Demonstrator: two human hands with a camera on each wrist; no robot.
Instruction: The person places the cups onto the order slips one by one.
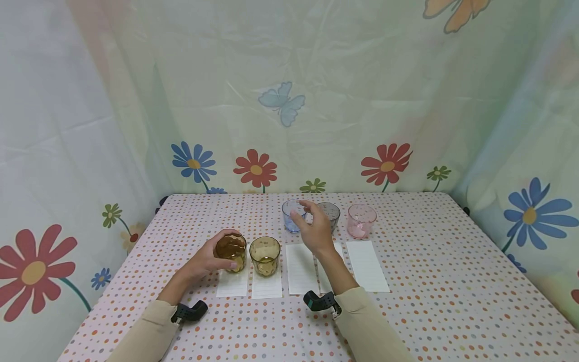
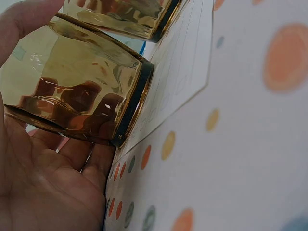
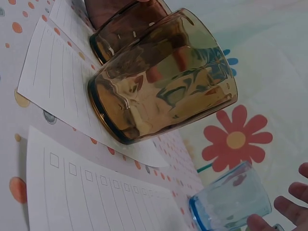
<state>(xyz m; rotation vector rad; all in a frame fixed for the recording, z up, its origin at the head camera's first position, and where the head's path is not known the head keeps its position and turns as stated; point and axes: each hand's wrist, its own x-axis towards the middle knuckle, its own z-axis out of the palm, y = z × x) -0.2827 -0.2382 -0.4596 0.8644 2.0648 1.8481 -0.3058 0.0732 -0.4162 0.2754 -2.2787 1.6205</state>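
Observation:
My left hand [image 1: 207, 257] curls round an amber glass [image 1: 231, 255], thumb at the front and fingers behind. In the left wrist view that glass [image 2: 77, 84] stands upright with its base at a lined paper slip. Just right of it is a second amber glass [image 1: 265, 257], untouched, on its own slip. Farther back stands a light blue glass [image 1: 289, 218]. Over its right side reaches my right hand [image 1: 316, 229], fingers extended and holding nothing. The right wrist view shows these fingers [image 3: 293, 202] beside the blue glass [image 3: 231, 199].
Partly behind my right hand is a grey glass [image 1: 333, 213], and right of it a pink glass [image 1: 362, 221]. Several paper slips [image 1: 368, 266] lie in a row on the dotted tablecloth [image 1: 448, 301]. A flowered curtain [image 1: 325, 100] hangs behind the table.

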